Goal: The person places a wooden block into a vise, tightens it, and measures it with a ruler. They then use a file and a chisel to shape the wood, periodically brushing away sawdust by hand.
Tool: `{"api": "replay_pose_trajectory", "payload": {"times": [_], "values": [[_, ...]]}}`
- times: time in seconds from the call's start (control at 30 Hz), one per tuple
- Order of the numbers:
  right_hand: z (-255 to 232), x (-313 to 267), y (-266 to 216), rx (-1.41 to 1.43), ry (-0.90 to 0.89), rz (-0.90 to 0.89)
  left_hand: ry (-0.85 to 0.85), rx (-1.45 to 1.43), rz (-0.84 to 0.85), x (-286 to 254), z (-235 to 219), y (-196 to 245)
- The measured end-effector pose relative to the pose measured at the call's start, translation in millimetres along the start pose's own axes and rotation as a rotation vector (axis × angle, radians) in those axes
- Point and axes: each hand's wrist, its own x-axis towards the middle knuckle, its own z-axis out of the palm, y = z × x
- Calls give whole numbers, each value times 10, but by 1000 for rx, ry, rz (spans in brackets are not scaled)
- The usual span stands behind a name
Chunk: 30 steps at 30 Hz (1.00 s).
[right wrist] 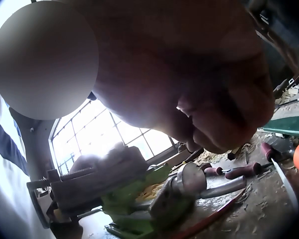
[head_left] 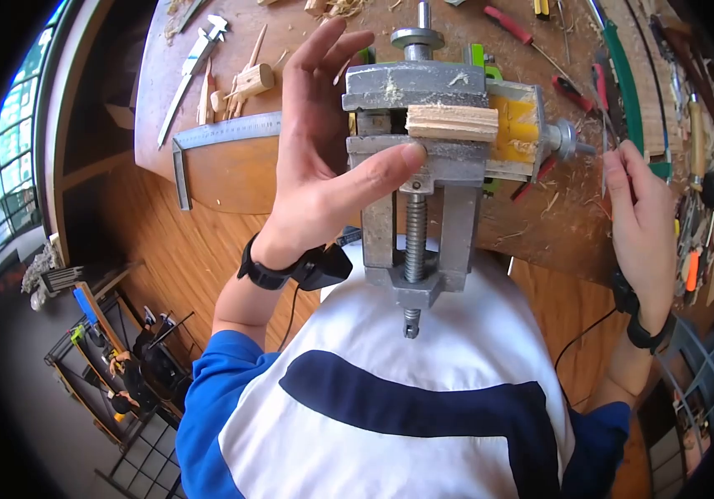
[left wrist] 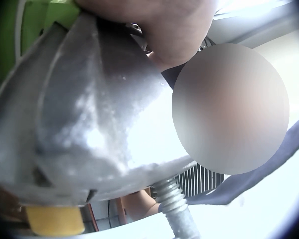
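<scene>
Vise [head_left: 454,224] clamping wood [head_left: 452,123] meets left thumb [head_left: 382,173] — fingers [head_left: 310,51] spread — right fingers [head_left: 642,176] curled, hold unclear.

Daylight enters through a gridded window [head_left: 17,141], leaving the head view bright at its centre, with curved fisheye distortion and black edges, whereas the left wrist view shows glare on metal [left wrist: 94,137] and the right wrist view a heavily shadowed, soft foreground.

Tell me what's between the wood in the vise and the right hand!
In the head view, the yellow part, then the round metal knob, lie between the wood and right hand.
</scene>
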Motion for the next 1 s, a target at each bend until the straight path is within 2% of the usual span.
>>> {"api": "replay_pose_trajectory", "payload": {"times": [0.03,0.07,0.17,0.2,0.27,0.3,0.37,0.4,0.43,0.53,0.57,0.6,0.7,0.73,0.83,0.93,1.0], "values": [[15,-13,6,-27,23,-5,7,20,4,-32,32,51],[-23,-8,-17,-30,-30,21,73,168,-64,-74,69,120],[40,-15,67,101,89,-130,-8,571,178,-187,75,232],[39,-17,37,121,96,-140,-36,702,149,-233,165,349],[38,-6,-71,157,111,-162,-32,783,109,-274,315,396],[69,11,-66,159,130,-239,-28,823,90,-298,381,398],[178,80,-21,159,169,-396,-15,920,178,-285,415,344],[209,105,-13,207,99,-389,2,1000,226,-275,412,335],[239,97,-22,186,121,-390,19,1080,272,-268,409,327],[315,110,-4,136,199,-434,51,1061,308,-230,441,356],[325,131,30,155,176,-416,62,1053,316,-239,445,364],[327,155,57,173,154,-400,-6,1134,354,-264,369,380],[348,184,58,154,151,-374,19,1104,196,-250,528,549],[369,183,54,134,151,-344,44,1173,119,-296,635,667],[506,96,131,120,209,-353,36,1183,94,-181,461,484],[550,-65,129,120,245,-349,-55,1020,-94,-212,503,618],[547,-231,86,139,252,-299,-53,1151,130,-268,547,640]]}}
